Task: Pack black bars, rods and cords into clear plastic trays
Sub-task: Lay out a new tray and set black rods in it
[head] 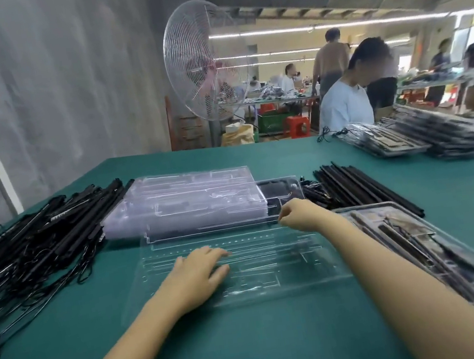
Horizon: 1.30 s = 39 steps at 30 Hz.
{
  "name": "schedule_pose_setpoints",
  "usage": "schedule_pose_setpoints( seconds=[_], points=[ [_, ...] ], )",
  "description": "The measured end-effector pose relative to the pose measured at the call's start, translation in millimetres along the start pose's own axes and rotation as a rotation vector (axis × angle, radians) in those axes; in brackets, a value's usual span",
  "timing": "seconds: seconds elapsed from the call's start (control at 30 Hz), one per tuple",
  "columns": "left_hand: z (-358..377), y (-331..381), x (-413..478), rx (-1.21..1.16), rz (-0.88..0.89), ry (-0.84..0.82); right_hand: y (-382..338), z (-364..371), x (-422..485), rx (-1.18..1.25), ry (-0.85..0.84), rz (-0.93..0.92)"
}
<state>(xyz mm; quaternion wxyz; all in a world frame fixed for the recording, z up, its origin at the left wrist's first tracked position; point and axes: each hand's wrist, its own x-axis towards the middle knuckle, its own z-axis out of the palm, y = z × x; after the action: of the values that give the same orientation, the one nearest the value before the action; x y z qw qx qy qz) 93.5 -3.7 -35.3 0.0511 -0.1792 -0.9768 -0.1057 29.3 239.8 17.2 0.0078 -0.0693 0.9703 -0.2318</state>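
Fingers (214, 254) of the left hand (195, 277): straight, spread, pressed flat on an empty clear tray (273, 269) lying on the near middle of the green surface (254, 345). They hold nothing.

Fingers (284, 214) of the right hand (299, 213): curled, tips at the near right corner of a second clear tray (219, 212). Cannot tell if they pinch it. That tray leans on a stack of clear trays (188, 192) just beyond the first.

Surface, left: loose heap of black bars and cords (38, 239), touching the stack's left side. Right of the stack: a bundle of black rods (362, 185) lying side by side. Near right: packed trays (407, 234) by the right forearm. Far right: more packed trays piled up (438, 134).

Room: grey wall (61, 82) on the left with a white upright strip. A big pedestal fan (202, 61) beyond the far edge. A person in a white shirt (344, 101) stands at the far right side. A red stool (297, 125) and a green crate (273, 120) sit on the floor behind. Further back, other people at cluttered benches under long tube lights (329, 25).
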Motion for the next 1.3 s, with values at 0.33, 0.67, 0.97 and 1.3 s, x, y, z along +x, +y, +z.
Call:
schedule_pose_setpoints(
  seconds=[0.33, 0.67, 0.97, 1.3],
  points=[
    [17.6, -26.5, 28.1, 0.026, -0.057, 0.133, 29.6, 3.2, 35.3, 0.102, 0.384, 0.133],
    [20.0, -35.5, 36.3, 0.057, -0.027, 0.189, 73.9, -48.7, 62.9, -0.229, 0.292, 0.427],
    [22.9, -35.9, 37.5, 0.030, -0.030, 0.205, 111.6, -42.1, 63.8, -0.422, 0.133, 0.655],
    [20.7, -34.1, 36.6, 0.014, -0.039, 0.193, 126.4, -45.8, 65.2, -0.334, 0.171, 0.760]
  ],
)
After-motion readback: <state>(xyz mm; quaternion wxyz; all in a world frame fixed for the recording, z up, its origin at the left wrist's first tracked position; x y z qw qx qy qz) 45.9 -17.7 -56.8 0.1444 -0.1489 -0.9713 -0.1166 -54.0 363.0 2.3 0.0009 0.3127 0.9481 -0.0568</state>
